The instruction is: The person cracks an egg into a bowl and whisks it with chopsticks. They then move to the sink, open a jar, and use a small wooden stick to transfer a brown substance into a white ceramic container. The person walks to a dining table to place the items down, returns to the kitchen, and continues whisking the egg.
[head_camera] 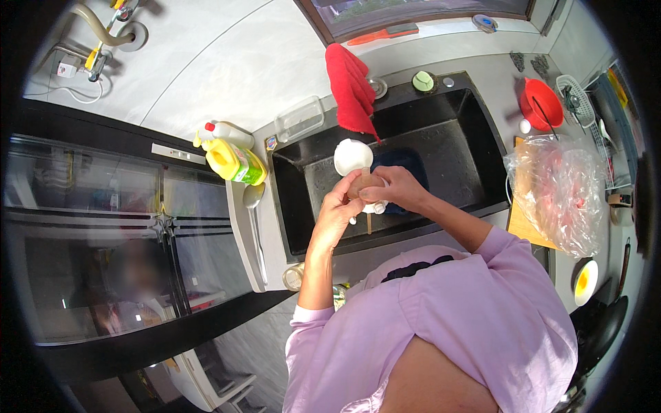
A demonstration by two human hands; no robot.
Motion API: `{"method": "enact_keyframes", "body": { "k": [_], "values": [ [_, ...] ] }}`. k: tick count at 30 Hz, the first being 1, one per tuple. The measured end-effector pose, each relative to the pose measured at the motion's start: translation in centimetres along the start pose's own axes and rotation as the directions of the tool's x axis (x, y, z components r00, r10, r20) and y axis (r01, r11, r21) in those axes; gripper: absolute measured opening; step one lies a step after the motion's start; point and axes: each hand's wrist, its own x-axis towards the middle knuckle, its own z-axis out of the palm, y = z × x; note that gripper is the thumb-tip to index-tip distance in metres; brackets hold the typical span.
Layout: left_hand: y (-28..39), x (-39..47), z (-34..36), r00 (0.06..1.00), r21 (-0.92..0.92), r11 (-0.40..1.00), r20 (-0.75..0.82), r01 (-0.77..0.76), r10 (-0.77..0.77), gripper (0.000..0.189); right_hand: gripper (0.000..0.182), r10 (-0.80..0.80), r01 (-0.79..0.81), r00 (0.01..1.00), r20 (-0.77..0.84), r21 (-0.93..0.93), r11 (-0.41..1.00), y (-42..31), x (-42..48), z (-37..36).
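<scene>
My left hand [330, 214] and my right hand [396, 187] meet above the near part of a black sink [449, 155]. Between them they hold a small brownish rounded thing [365, 181], partly covered by my fingers, so I cannot tell what it is. A white rounded bowl or cup [353, 156] is just beyond my fingertips. Under my hands, small white pieces [380, 207] show, mostly hidden. A dark blue basin [421, 168] lies in the sink behind my right hand. Over the faucet area hangs a red cloth [351, 90].
Left of the sink are a yellow detergent jug [235, 161], a white bottle [232, 135], a ladle [254, 206] and a clear plastic tray [299, 118]. To the right, a plastic bag [563, 196] covers a wooden board [521, 227], near a red bowl [539, 106] and a bowl with yellow contents [585, 283].
</scene>
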Motion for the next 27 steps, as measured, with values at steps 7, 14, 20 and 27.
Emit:
{"method": "enact_keyframes", "body": {
  "k": [7, 14, 20, 27],
  "values": [
    [-1.6, 0.7, 0.0, 0.995, 0.130, 0.987, -0.011, -0.094, 0.096, 0.062, 0.064, 0.034, -0.033, 0.999, 0.000, -0.145, 0.989, -1.2, -0.4, -0.5],
    [-1.1, 0.6, 1.4, 0.980, 0.366, 0.915, -0.036, -0.169, 0.195, 0.059, 0.059, 0.014, -0.014, 0.988, -0.152, -0.003, 1.000, -0.6, -0.2, 0.3],
    [-0.8, 0.2, 1.3, 0.988, -0.064, 0.987, -0.059, -0.145, 0.142, 0.051, 0.047, -0.077, 0.113, 0.984, -0.162, 0.226, 0.968, 1.4, 0.3, 0.5],
    [-1.2, 0.2, 0.9, 0.970, -0.413, 0.894, -0.228, -0.174, 0.083, 0.016, 0.036, -0.076, 0.089, 0.996, -0.046, 0.466, 0.880, 1.2, 0.3, 0.2]
  ]
}}
